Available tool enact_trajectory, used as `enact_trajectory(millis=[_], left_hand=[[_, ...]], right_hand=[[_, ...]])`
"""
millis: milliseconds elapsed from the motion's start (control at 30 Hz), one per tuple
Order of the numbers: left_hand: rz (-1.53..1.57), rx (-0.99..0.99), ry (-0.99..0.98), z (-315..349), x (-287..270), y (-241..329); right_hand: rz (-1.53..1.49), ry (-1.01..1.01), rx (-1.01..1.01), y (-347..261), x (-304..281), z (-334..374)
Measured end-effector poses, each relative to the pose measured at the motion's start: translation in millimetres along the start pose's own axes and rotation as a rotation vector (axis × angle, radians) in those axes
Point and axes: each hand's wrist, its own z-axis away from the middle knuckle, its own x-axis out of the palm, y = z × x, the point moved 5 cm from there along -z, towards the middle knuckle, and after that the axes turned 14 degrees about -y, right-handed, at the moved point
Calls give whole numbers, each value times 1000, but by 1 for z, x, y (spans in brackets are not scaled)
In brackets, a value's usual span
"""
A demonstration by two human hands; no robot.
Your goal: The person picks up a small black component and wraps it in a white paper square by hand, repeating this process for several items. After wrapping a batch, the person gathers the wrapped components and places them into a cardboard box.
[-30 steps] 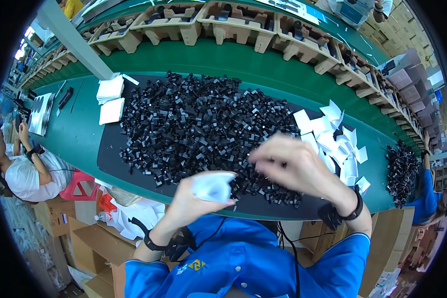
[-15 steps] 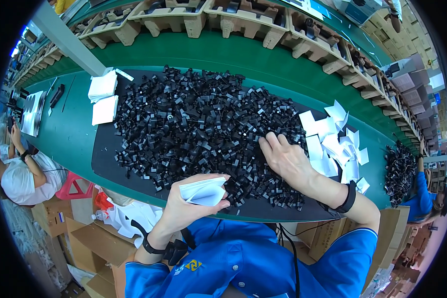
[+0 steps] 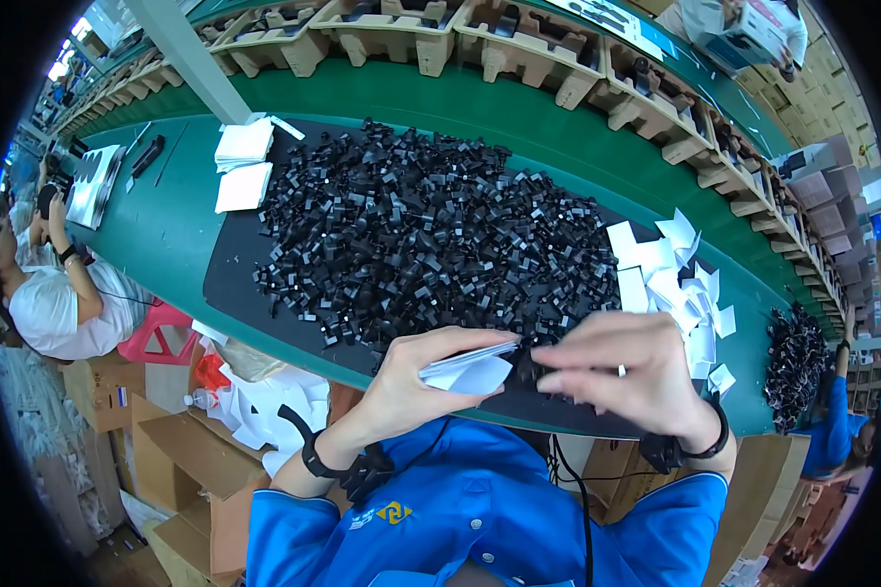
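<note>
My left hand point(image 3: 406, 391) is closed around a small stack of folded white paper sheets point(image 3: 470, 372), held at the near edge of the table. The lowest sheet bows outward. To the right of the stack, my right hand point(image 3: 636, 377) is raised over the dark mat, its fingers pointing left toward the paper. Motion smears those fingers, and a dark blur shows by the fingertips; whether they hold a piece cannot be made out. Beyond both hands spreads a large heap of small black plastic parts point(image 3: 431, 235).
Loose white papers point(image 3: 661, 279) lie right of the heap; neat paper stacks point(image 3: 243, 186) stand at its far left. Cardboard trays point(image 3: 529, 49) line the back. Another black heap point(image 3: 793, 367) lies far right. Co-workers sit at both sides. An open carton point(image 3: 201, 450) stands below left.
My right hand has left the heap and come nearer to the paper stack. My left hand with the papers has shifted right in the picture as the view turned slightly.
</note>
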Motion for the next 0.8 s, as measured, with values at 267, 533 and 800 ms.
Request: enact_trajectory(millis=[267, 533, 800], left_hand=[[-313, 246, -5, -2, 14, 16], [-200, 148, -10, -10, 19, 5], [183, 96, -71, -24, 26, -1]], right_hand=[[640, 39, -182, -39, 37, 21], [817, -376, 148, -18, 57, 16], [514, -469, 92, -5, 39, 1]])
